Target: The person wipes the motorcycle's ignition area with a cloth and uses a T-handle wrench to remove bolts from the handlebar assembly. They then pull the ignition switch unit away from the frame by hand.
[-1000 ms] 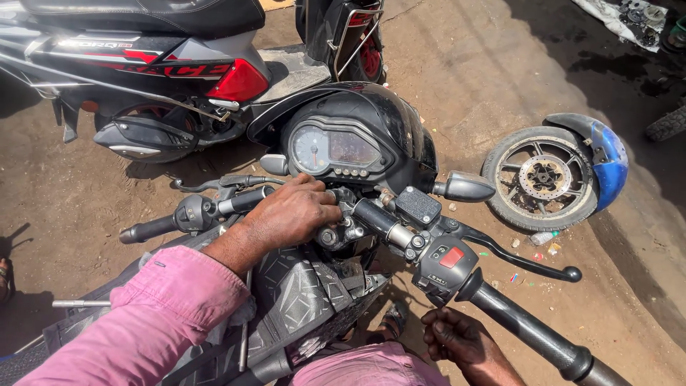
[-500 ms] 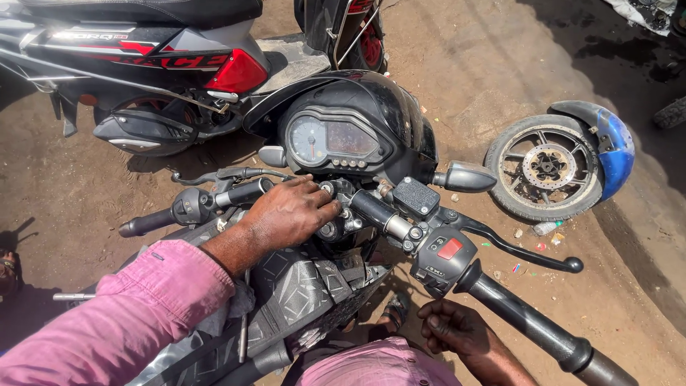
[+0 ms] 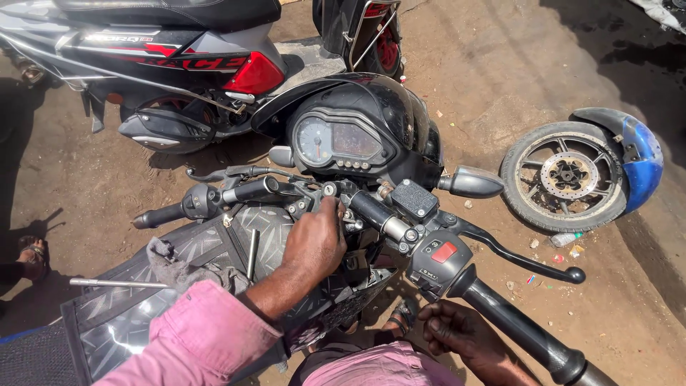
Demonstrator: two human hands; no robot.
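Left hand closed fingertips on the stiff metal steering clamp (likely greasy); right hand, below it, held nothing visible.

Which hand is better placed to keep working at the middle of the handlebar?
Probably the left hand: its fingers already touch the clamp below the instrument cluster. The right hand sits low beside the right grip, away from it.

Glossy black plastic cowl; matt rubber grip; rough dirt ground
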